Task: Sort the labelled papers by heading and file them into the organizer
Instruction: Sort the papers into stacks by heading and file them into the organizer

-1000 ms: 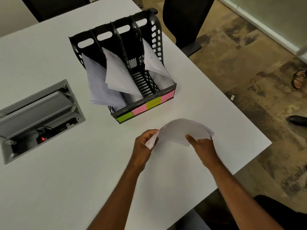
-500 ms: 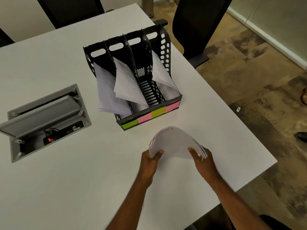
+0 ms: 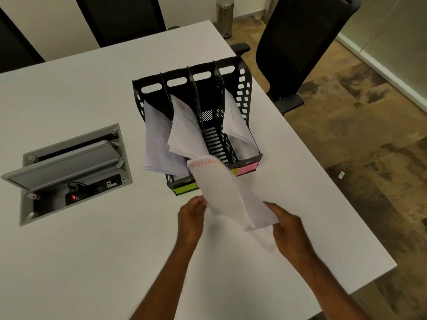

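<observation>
paper sheaf (image 3: 227, 192), lying low over the bench (image 3: 80, 262) half a second ago, is now rising and tilting toward the organizer (image 3: 242, 93), its pink heading overlapping the organizer's front labels; filing is judged imminent. left hand (image 3: 191, 218) is gripping the sheaf's near-left edge with curled fingers; right hand (image 3: 288, 229) is pinching its near-right corner, forearms reaching toward the organizer.

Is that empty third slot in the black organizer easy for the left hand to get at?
Probably yes. The left hand is just in front of the organizer, and its third slot lies open, though the held papers partly cover its front.
</observation>
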Demonstrator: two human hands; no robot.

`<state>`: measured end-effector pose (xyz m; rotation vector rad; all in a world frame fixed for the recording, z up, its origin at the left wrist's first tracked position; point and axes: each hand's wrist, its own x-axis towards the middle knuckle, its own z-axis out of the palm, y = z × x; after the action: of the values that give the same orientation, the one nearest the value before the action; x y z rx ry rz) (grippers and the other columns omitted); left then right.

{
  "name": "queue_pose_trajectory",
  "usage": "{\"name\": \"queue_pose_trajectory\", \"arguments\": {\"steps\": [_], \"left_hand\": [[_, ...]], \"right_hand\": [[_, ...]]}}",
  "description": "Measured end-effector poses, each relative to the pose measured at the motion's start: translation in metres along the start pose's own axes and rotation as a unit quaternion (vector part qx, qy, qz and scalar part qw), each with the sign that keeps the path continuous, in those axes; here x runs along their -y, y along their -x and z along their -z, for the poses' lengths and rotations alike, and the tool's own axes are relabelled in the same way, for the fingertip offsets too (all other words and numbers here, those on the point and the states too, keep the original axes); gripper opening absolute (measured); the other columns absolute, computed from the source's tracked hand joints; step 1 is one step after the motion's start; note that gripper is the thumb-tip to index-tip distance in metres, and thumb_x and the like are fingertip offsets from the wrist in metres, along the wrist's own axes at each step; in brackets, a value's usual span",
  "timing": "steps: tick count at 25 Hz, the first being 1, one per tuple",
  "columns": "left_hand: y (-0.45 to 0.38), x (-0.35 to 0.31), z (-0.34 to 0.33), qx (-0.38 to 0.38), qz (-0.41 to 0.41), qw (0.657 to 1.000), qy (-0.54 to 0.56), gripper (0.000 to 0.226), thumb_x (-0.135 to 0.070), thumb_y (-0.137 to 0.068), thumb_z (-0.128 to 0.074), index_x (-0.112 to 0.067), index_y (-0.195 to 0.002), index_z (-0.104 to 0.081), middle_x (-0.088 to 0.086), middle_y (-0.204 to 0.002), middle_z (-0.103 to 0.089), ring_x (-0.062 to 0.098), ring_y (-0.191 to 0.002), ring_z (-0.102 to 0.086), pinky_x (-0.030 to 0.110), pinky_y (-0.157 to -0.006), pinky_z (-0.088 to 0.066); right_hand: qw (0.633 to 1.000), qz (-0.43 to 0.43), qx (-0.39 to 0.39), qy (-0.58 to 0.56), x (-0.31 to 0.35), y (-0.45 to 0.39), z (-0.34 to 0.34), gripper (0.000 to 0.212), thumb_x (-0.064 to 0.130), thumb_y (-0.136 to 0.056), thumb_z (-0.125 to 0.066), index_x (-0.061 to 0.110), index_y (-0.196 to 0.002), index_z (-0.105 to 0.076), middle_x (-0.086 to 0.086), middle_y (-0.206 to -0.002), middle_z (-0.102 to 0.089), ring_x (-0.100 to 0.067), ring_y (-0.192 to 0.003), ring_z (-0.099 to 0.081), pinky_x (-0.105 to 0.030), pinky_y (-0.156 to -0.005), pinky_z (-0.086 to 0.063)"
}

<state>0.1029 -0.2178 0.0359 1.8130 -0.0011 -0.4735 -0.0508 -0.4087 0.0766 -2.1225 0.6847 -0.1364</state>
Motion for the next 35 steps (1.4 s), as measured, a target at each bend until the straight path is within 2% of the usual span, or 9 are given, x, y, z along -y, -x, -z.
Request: {"name": "queue_pose_trajectory", "arguments": {"steps": [3,5,7,12,18,21,25,30,35], "left_hand": [[-0.027,-0.022,0.006,-0.086,-0.151,0.971,-0.163,0.025,-0.003,-0.097,-0.059,-0.016,-0.112,-0.073,-0.004,-0.112,-0.073,0.011,-0.104,-0.065,0.024,-0.095,-0.049],[-0.040,-0.027,0.008,-0.084,-0.214,0.942,-0.245,0.033,-0.001,-0.094,-0.061,-0.009,-0.125,-0.067,0.006,-0.127,-0.068,0.021,-0.119,-0.060,0.032,-0.106,-0.045],[-0.048,-0.028,0.007,-0.049,-0.217,0.929,-0.296,0.041,-0.001,-0.093,-0.061,-0.003,-0.135,-0.060,0.014,-0.138,-0.061,0.030,-0.128,-0.054,0.036,-0.112,-0.039],[-0.051,-0.019,0.007,-0.006,-0.203,0.914,-0.351,0.051,-0.002,-0.091,-0.064,-0.001,-0.141,-0.053,0.017,-0.145,-0.056,0.034,-0.136,-0.049,0.043,-0.117,-0.036],[-0.051,-0.013,0.012,-0.004,-0.200,0.912,-0.357,0.051,-0.005,-0.093,-0.064,-0.006,-0.143,-0.053,0.011,-0.147,-0.055,0.029,-0.139,-0.048,0.035,-0.117,-0.031],[-0.053,-0.014,0.013,-0.002,-0.194,0.918,-0.345,0.051,-0.003,-0.093,-0.063,-0.007,-0.143,-0.053,0.010,-0.146,-0.056,0.027,-0.139,-0.048,0.036,-0.118,-0.034],[-0.054,-0.013,0.013,0.000,-0.185,0.921,-0.344,0.053,-0.002,-0.092,-0.062,-0.010,-0.143,-0.053,0.008,-0.145,-0.057,0.025,-0.138,-0.049,0.033,-0.117,-0.035],[-0.055,-0.012,0.012,0.001,-0.176,0.917,-0.358,0.049,-0.004,-0.094,-0.060,-0.008,-0.143,-0.053,0.008,-0.149,-0.053,0.026,-0.141,-0.045,0.028,-0.116,-0.025],[-0.055,-0.013,0.013,0.004,-0.174,0.918,-0.357,0.049,-0.006,-0.095,-0.060,-0.009,-0.143,-0.053,0.007,-0.150,-0.052,0.025,-0.142,-0.044,0.027,-0.117,-0.024]], "right_hand": [[0.993,0.028,-0.113,-0.022,0.038,-0.026,0.016,0.050,-0.012,-0.092,-0.057,0.015,-0.135,-0.060,0.007,-0.124,-0.064,-0.011,-0.115,-0.060,-0.001,-0.096,-0.037],[0.984,0.058,-0.168,-0.023,0.066,-0.050,0.021,0.047,-0.008,-0.093,-0.059,0.013,-0.135,-0.059,0.006,-0.125,-0.063,-0.009,-0.115,-0.058,-0.001,-0.095,-0.038],[0.977,0.073,-0.197,-0.021,0.091,-0.072,0.018,0.048,-0.006,-0.093,-0.060,0.013,-0.138,-0.056,0.006,-0.124,-0.062,-0.008,-0.115,-0.056,-0.004,-0.095,-0.041],[0.962,0.110,-0.248,0.030,0.116,-0.124,-0.024,0.063,-0.010,-0.087,-0.064,0.014,-0.144,-0.049,-0.009,-0.135,-0.061,-0.021,-0.125,-0.057,-0.031,-0.104,-0.047],[0.952,0.095,-0.171,0.237,0.098,-0.151,-0.087,0.075,0.015,-0.086,-0.075,0.023,-0.150,-0.038,-0.010,-0.135,-0.053,-0.028,-0.122,-0.047,-0.048,-0.101,-0.050],[0.970,0.075,-0.123,0.194,0.086,-0.157,-0.093,0.073,0.018,-0.086,-0.076,0.020,-0.149,-0.039,-0.009,-0.125,-0.052,-0.022,-0.111,-0.052,-0.040,-0.090,-0.056],[0.992,0.018,-0.064,0.107,0.082,-0.167,-0.085,0.042,0.019,-0.098,-0.054,0.028,-0.138,-0.045,-0.003,-0.119,-0.052,-0.017,-0.093,-0.053,-0.038,-0.080,-0.054],[0.985,0.007,-0.082,0.150,0.078,-0.171,-0.084,0.038,0.008,-0.097,-0.059,0.009,-0.134,-0.053,-0.014,-0.126,-0.054,-0.032,-0.106,-0.063,-0.043,-0.093,-0.056],[0.987,-0.005,-0.063,0.147,0.074,-0.176,-0.084,0.044,0.006,-0.096,-0.060,0.006,-0.139,-0.049,-0.017,-0.129,-0.054,-0.033,-0.109,-0.063,-0.044,-0.098,-0.054]]}}
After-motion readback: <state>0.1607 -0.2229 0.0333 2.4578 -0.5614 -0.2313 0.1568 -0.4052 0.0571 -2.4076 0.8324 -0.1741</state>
